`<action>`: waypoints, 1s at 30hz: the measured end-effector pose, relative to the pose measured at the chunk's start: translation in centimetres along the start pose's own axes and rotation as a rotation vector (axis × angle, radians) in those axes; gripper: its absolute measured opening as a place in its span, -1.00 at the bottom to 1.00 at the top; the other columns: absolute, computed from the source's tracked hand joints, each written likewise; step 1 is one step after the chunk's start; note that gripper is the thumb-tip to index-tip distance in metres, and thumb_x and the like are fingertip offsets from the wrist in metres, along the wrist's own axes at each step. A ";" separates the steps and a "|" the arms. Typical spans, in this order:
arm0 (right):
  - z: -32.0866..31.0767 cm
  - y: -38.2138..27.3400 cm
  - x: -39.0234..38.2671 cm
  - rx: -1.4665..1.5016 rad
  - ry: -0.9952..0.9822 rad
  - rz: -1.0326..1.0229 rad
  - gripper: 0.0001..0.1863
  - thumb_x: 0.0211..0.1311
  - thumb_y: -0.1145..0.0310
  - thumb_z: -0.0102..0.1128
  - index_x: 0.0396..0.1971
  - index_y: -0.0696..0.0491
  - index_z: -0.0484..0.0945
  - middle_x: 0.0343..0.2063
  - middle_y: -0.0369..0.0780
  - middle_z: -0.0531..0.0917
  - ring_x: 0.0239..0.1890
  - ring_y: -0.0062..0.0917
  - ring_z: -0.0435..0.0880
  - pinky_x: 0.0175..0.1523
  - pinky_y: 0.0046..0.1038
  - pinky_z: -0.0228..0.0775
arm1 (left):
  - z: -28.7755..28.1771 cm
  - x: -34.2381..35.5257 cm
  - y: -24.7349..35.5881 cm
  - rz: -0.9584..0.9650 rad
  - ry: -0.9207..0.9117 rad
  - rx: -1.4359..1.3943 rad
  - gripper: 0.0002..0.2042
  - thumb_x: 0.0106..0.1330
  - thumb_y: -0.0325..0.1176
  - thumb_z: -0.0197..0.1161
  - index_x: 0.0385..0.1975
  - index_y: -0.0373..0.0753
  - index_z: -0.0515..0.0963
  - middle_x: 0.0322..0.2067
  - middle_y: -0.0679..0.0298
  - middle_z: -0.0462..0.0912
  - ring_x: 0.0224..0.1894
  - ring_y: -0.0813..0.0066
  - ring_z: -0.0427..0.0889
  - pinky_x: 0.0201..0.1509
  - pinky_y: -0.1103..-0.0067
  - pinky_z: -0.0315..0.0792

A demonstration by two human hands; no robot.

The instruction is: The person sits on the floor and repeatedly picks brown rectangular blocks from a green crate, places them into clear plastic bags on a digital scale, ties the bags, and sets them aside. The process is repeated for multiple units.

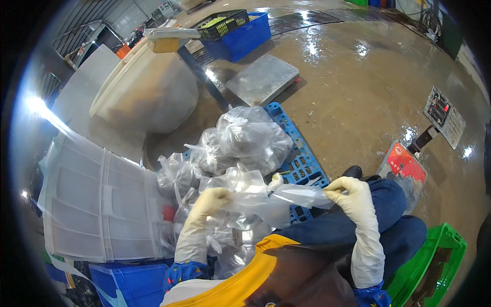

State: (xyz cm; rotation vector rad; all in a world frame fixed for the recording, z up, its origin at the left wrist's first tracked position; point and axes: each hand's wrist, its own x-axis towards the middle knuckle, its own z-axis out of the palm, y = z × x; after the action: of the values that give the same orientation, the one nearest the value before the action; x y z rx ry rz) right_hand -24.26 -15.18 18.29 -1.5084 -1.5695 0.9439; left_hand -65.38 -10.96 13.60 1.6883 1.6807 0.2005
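Right between my two gloved hands runs a clear plastic bag, one end at each side, its film narrowing toward the right. My left hand is curled closed on the left end, knuckles up; my right hand pinches the other end between thumb and fingers, its tips pointing left. My forearms rise from the lower edge set wide apart, the right one beside my bent legs in dark blue. Just beyond and beneath the bag, filled, knotted plastic bags are heaped on a blue pallet. To my left stands a translucent crate; to my right, a scale and a green crate. Farther out are a large pale tub and a flat metal platform on the wet floor.
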 end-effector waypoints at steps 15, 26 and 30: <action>-5.7 -4.6 -3.7 0.440 0.178 -0.117 -0.59 0.16 0.49 0.28 0.06 0.08 0.55 -0.43 -0.37 0.59 -0.34 -0.72 0.52 -0.15 -0.64 0.38 | 2.0 2.8 17.2 0.803 -0.190 -0.119 -0.30 0.23 0.21 0.17 0.11 -0.33 0.45 0.17 -0.01 0.45 0.22 0.15 0.41 0.29 0.36 0.24; -10.2 -0.5 -11.0 0.729 0.321 0.069 -0.17 0.03 0.39 0.35 0.36 0.05 0.20 -0.01 -0.22 0.58 -0.27 -0.64 0.55 -0.17 -0.58 0.44 | 10.2 5.9 32.0 0.740 -0.343 -0.931 -0.66 0.14 -0.64 0.33 -0.07 -0.31 0.52 -0.15 0.27 0.66 -0.10 0.51 0.62 0.00 0.57 0.53; -10.9 0.0 -9.2 0.458 0.117 0.199 -0.57 0.11 0.49 0.28 0.04 0.15 0.56 -0.28 -0.23 0.66 -0.27 -0.64 0.59 -0.08 -0.59 0.42 | 11.5 7.1 35.3 1.002 -0.262 -0.665 -0.74 0.14 -0.58 0.36 -0.16 -0.33 0.55 -0.27 0.31 0.67 -0.22 0.61 0.60 -0.11 0.63 0.50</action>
State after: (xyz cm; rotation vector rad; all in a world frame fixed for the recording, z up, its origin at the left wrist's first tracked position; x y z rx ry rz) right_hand -14.31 -24.25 22.87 -1.3736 -1.0415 1.2074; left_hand -29.45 -4.44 23.30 1.7512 0.3698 0.8513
